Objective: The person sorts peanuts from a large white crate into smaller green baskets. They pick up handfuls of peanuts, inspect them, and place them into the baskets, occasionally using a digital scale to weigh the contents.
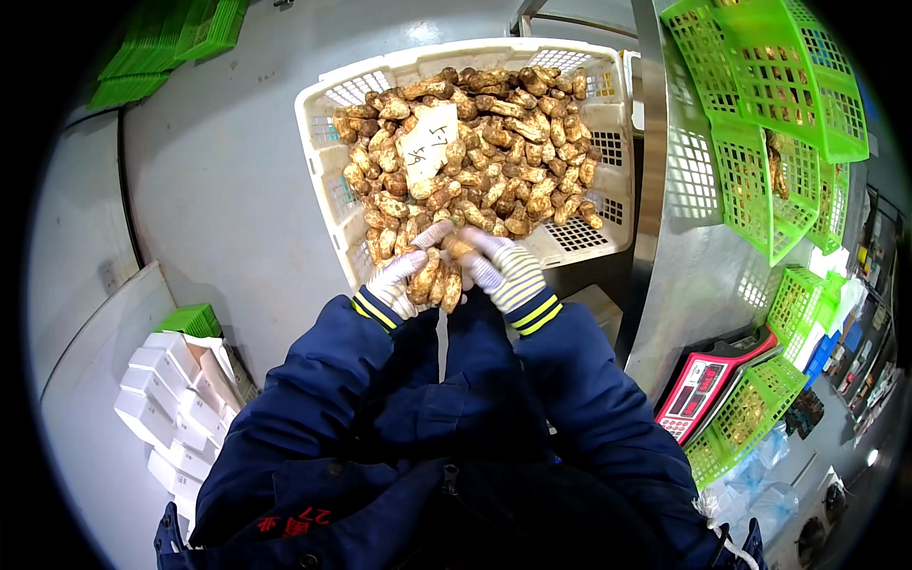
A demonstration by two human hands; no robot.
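Note:
A white plastic crate [578, 241] stands before me, heaped with thick-stemmed brown and cream mushrooms [513, 128] that look like matsutake. A piece of card [429, 142] with handwriting lies on the heap. At the crate's near edge, my left hand [402, 279], in a striped knit glove, cradles several mushrooms [433, 279] side by side. My right hand [503, 267], gloved alike, has its fingers around another mushroom [457, 246] just above that bunch. Motion blurs the fingertips of the right hand, and the left palm is hidden beneath the mushrooms.
A metal table [684, 235] on the right bears green plastic baskets [766, 185], some holding mushrooms, and a red digital scale [702, 385] with another basket [748, 420]. White boxes [171, 406] are piled at the lower left. Stacked green baskets [171, 46] stand at the far left.

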